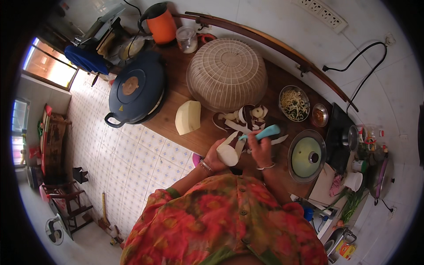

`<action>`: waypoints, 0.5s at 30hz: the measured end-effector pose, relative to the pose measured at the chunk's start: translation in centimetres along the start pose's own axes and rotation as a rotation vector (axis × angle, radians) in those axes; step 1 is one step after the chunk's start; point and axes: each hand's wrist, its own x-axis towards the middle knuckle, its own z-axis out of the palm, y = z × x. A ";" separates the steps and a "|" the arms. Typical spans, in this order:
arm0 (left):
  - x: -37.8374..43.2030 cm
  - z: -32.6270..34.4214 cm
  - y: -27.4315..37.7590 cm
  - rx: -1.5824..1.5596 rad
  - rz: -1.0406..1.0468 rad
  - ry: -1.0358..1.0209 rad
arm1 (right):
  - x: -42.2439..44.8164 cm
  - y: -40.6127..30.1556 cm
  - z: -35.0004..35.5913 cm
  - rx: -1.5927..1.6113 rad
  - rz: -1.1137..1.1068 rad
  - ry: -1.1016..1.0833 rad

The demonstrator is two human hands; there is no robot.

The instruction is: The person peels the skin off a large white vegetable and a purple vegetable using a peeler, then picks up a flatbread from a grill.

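My left hand (214, 158) holds a partly peeled root vegetable (228, 155), its cut white end facing me and some dark purple skin still on its upper part. In my right hand (261, 151) is a peeler with a turquoise handle (269, 132), its head at the vegetable's right side. A peeled pale yellow piece (188, 117) lies on the wooden table to the left. Dark and white peelings (243, 120) are heaped just beyond my hands, in front of an upturned woven basket (228, 73).
A blue-black electric pan (136, 87) stands at the left edge. On the right are a bowl of noodle-like strips with greens (294, 103), a small metal bowl (319, 115) and a glass-lidded pot (306, 156). An orange kettle (161, 26) and a jar (187, 39) stand at the back.
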 end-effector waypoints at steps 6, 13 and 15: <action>0.4 -0.7 0.2 0.011 -0.021 -0.055 | -1.3 1.7 2.0 -0.041 0.023 -0.135; 0.8 -1.7 0.4 0.081 0.006 -0.008 | -1.0 0.4 2.4 -0.077 -0.020 -0.153; 0.6 -1.4 0.3 0.053 0.009 -0.016 | -1.0 0.5 2.5 -0.081 -0.027 -0.160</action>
